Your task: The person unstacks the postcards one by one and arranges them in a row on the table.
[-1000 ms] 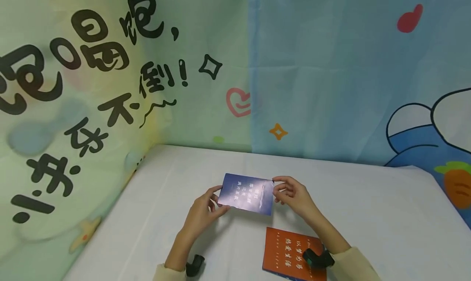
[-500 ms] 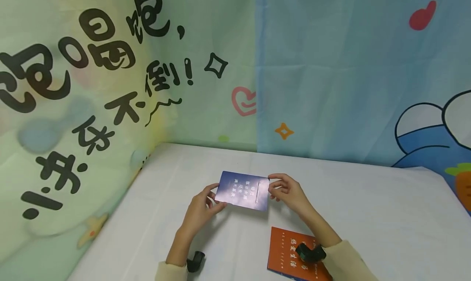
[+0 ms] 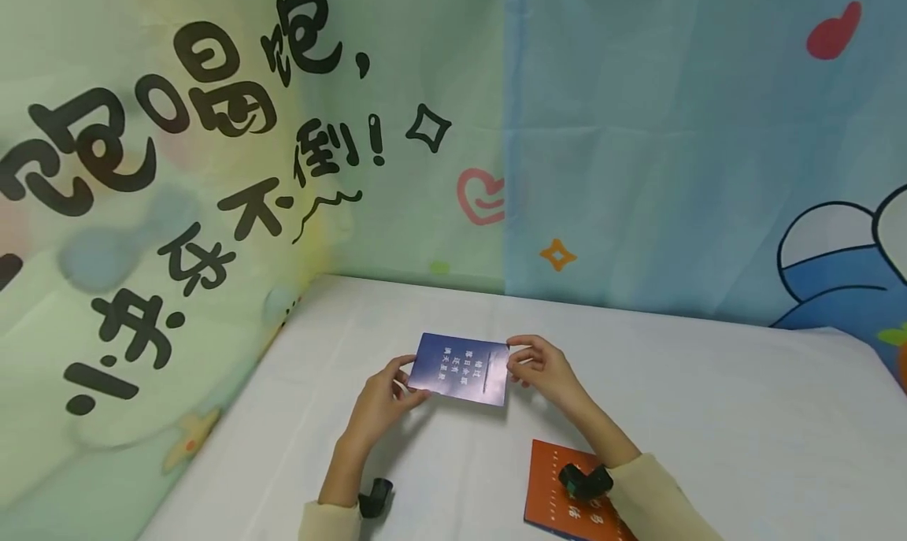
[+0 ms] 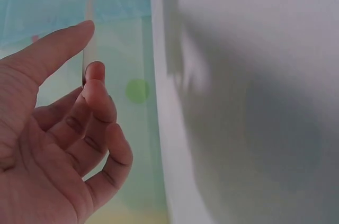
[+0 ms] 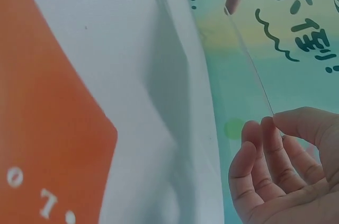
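A thin blue-purple card (image 3: 459, 369) with white characters is held up above the white table, its printed face toward the head camera. My left hand (image 3: 379, 403) pinches its left end between thumb and fingers. At the far right corner, my right hand (image 3: 546, 372) pinches the card between thumb and index finger, the other fingers loosely curled. Both wrist views show the card nearly edge-on, as a thin pale strip (image 5: 249, 57) in the right one. Below my right forearm lies an orange card (image 3: 549, 486) with white lettering, partly hidden by the wrist camera and sleeve.
A blue edge shows beneath the orange card. The white table (image 3: 283, 446) meets a printed cloth backdrop (image 3: 638, 171) at the back and left. Black wrist cameras (image 3: 375, 498) sit at both wrists.
The card and both hands shift slightly left in the head view, while backdrop and orange card drift right as the view turns. The grip on the card stays the same.
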Available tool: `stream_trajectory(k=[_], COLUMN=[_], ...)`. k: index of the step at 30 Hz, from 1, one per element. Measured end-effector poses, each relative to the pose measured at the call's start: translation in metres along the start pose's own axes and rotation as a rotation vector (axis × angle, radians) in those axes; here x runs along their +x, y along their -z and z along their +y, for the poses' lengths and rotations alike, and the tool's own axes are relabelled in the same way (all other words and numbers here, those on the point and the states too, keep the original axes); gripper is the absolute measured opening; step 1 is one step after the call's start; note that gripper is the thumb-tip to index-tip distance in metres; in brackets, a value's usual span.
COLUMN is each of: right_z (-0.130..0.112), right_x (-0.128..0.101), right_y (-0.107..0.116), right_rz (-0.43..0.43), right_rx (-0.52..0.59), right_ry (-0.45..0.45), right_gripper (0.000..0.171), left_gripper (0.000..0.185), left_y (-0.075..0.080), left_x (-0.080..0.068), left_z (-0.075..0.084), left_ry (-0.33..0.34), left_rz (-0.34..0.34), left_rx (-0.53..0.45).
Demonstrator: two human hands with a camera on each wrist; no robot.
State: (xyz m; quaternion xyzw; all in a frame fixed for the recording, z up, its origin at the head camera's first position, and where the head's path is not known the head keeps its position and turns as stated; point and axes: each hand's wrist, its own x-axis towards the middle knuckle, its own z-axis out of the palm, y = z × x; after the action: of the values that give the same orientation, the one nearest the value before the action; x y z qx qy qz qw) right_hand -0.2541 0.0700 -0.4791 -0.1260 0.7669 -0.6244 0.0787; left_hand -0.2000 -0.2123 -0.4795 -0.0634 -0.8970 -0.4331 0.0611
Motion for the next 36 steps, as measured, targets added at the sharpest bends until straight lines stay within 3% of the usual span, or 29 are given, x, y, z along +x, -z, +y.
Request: stream_trajectory(k=[12, 18, 27, 36], right_z=[0.006, 0.007, 0.012, 0.020], right_x=[0.011, 0.015, 0.024, 0.032], right_y=[-0.021, -0.026, -0.041, -0.052], right_rz=[-0.020, -0.038, -0.051, -0.022], right_rx=[0.007, 0.015, 0.002, -0.050], right_ry=[-0.042, -0.034, -0.014, -0.052], right_gripper=[0.044, 0.046, 0.042, 0.040], left_gripper=[0.055, 0.055, 0.056, 0.055], left_y=[0.014, 0.016, 0.018, 0.019], left_x=[0.001, 0.001, 0.000, 0.002], left_z=[-0.013, -0.019, -0.030, -0.036], left_ry=[0.061, 0.060, 0.113, 0.154], left_rz=[-0.011, -0.014, -0.014, -0.024], left_rx=[0.033, 0.027, 0.035, 0.061])
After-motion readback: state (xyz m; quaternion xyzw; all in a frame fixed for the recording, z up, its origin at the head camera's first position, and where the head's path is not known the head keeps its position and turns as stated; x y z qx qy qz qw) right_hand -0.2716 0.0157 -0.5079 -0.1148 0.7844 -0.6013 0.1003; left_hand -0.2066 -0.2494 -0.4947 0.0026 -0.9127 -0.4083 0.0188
